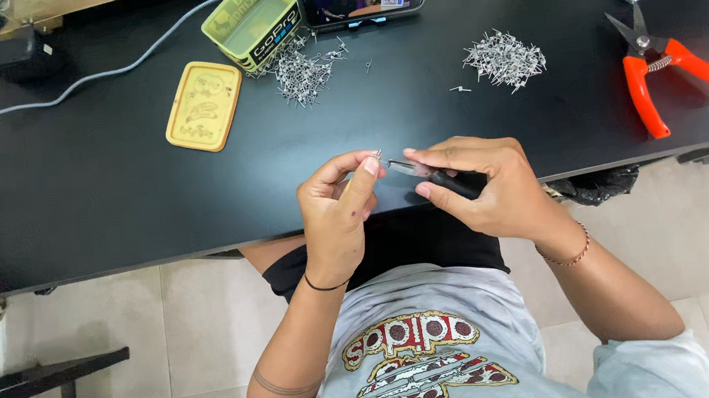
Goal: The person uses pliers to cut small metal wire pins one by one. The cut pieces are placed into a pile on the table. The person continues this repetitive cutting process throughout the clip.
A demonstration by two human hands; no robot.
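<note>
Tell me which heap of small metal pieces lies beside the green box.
The left heap of small silvery metal pieces, touching the open green plastic box; the other heap lies apart, near the orange-handled snips.

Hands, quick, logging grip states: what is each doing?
Left hand: closed, pinching a small metal piece at its fingertips.
Right hand: closed around a black-handled tool.

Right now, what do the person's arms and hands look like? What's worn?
Both bare, no gloves. Left hand: thin black band at the wrist, dark line tattoo ringing the forearm. Right hand: thin reddish beaded bracelet. Light grey short sleeves of a printed T-shirt.
</note>
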